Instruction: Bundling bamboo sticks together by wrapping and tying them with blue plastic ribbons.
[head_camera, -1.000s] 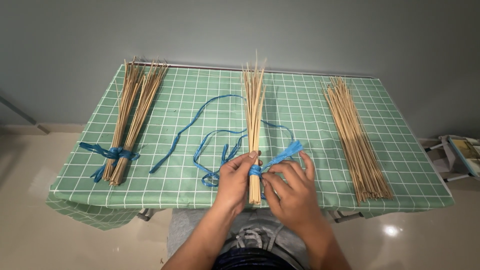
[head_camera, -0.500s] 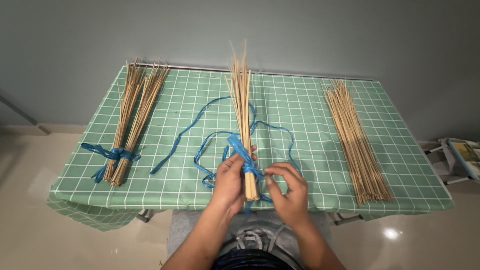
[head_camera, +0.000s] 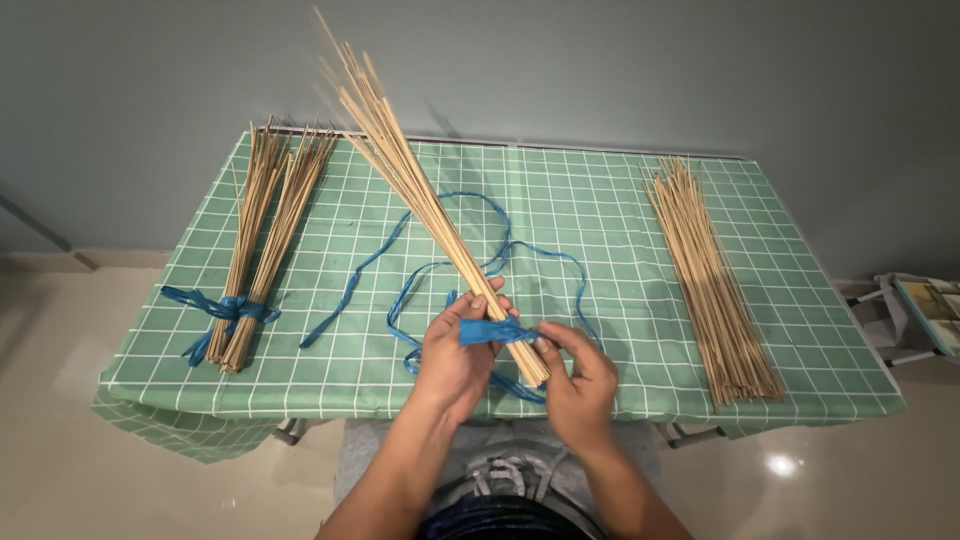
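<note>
Stick bundle (head_camera: 430, 200) lifted off table (head_camera: 620, 210), tilted up-left, tips past far edge, butt end near front edge. Left hand (head_camera: 455, 350) wrapped tight round bundle near butt, thumb on blue ribbon (head_camera: 492, 331) wound there. Right hand (head_camera: 580, 380) just beside, fingertips pinching ribbon end at bundle. Rest of ribbon looped loose on cloth behind hands, mid-table. Open room both sides of hands, esp. centre-right. Tied bundle (head_camera: 262, 235) w/ blue bow along left edge; loose sticks (head_camera: 712, 275) along right, reaching nr front edge. Green checked cloth overhangs front. Grey wall behind, pale glossy floor (head_camera: 60, 470) below.
</note>
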